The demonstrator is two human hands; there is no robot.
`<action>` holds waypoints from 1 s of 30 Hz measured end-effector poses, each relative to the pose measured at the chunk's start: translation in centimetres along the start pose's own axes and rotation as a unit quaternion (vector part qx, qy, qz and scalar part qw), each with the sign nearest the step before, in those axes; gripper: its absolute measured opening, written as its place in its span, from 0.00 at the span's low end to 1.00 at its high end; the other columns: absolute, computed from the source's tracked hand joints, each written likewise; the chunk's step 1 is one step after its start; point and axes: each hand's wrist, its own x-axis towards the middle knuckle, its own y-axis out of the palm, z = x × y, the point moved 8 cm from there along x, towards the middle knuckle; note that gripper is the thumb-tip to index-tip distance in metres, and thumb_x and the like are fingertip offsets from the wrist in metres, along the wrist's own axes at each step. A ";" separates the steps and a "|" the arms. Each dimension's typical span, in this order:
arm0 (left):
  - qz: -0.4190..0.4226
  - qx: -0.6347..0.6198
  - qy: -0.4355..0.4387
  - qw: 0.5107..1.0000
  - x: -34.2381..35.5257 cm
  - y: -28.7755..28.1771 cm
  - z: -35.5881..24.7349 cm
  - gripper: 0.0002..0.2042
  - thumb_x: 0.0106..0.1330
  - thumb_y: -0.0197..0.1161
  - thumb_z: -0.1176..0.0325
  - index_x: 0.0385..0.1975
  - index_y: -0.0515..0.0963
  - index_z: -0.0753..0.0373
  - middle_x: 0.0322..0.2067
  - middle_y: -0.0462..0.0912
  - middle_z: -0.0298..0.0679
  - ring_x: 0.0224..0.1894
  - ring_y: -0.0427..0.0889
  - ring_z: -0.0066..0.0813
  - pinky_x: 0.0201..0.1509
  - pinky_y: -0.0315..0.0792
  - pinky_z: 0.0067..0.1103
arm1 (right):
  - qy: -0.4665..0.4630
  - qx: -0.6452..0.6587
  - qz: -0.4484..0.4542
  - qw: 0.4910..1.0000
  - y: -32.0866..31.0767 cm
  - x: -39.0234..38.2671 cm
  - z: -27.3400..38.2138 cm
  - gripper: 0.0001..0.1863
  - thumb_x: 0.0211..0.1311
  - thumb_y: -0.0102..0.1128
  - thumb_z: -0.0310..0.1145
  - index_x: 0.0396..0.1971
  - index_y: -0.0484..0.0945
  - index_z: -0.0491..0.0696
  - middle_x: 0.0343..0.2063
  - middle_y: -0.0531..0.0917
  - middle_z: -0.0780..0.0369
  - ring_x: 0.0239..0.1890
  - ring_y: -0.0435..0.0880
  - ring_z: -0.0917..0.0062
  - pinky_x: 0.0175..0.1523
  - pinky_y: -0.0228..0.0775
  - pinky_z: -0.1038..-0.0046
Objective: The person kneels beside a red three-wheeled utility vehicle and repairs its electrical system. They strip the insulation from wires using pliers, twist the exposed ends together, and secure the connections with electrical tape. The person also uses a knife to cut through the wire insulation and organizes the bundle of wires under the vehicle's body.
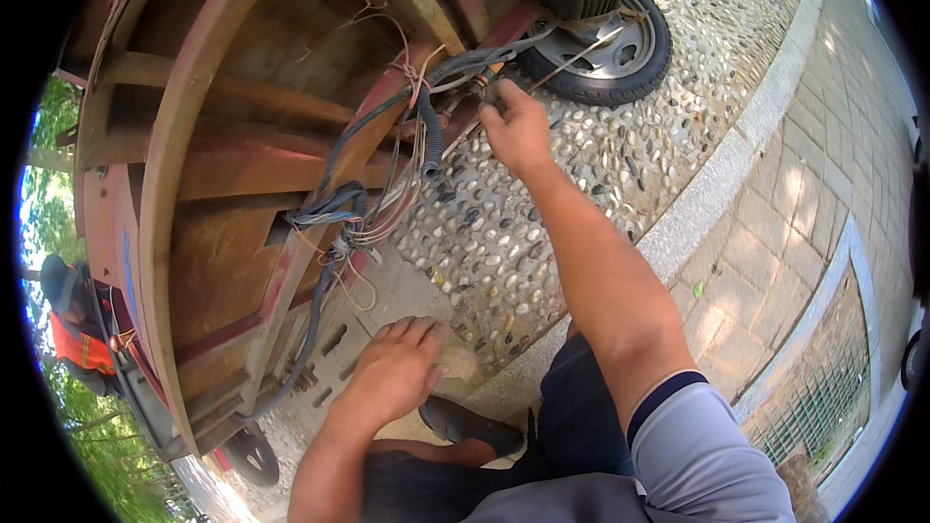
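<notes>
My right hand (517,126) reaches up to the metal frame of a vehicle tipped on its side, close to its wheel. The fingers are closed by the end of a bundle of cables (463,64); what they grip is hidden. Beyond them, a thin light rod (581,55) crosses in front of the wheel (620,56). Lower down, my left hand (395,368) is held out low with its fingers extended, holding nothing visible. Near its fingertips lies a tan, stone-like block (457,360). A black corrugated conduit (431,136) hangs between the hands.
The rusty red-brown underside (223,261) of the vehicle rises at the left, with a tangle of wires (339,223) along one beam. Pebbled paving (494,232) and a stone kerb (678,223) run to the right. A person in an orange vest (79,347) is at far left.
</notes>
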 end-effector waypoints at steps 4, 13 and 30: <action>-0.001 -0.008 -0.001 1.000 -0.2 -0.1 0.2 0.27 0.63 0.69 0.64 0.61 0.73 0.66 0.61 0.76 0.49 0.64 0.73 0.50 0.68 0.67 0.37 | 0.060 0.077 0.028 0.995 0.1 0.4 -3.3 0.08 0.56 0.60 0.34 0.32 0.78 0.46 0.26 0.84 0.56 0.32 0.84 0.60 0.40 0.74 0.60; 0.008 -0.006 -0.003 1.000 0.0 -0.1 0.3 0.27 0.64 0.69 0.64 0.61 0.73 0.67 0.61 0.76 0.49 0.64 0.73 0.49 0.69 0.66 0.37 | 0.028 -0.142 -0.012 0.989 -0.7 -0.6 2.5 0.15 0.54 0.67 0.36 0.39 0.77 0.46 0.33 0.85 0.56 0.38 0.85 0.56 0.44 0.76 0.57; 0.008 -0.009 -0.004 1.000 0.5 -0.2 0.0 0.26 0.64 0.67 0.63 0.61 0.73 0.66 0.61 0.76 0.49 0.64 0.73 0.49 0.69 0.66 0.37 | 0.111 0.217 0.048 0.969 -0.3 1.0 -3.9 0.07 0.56 0.66 0.30 0.27 0.78 0.44 0.23 0.79 0.65 0.26 0.75 0.79 0.34 0.68 0.73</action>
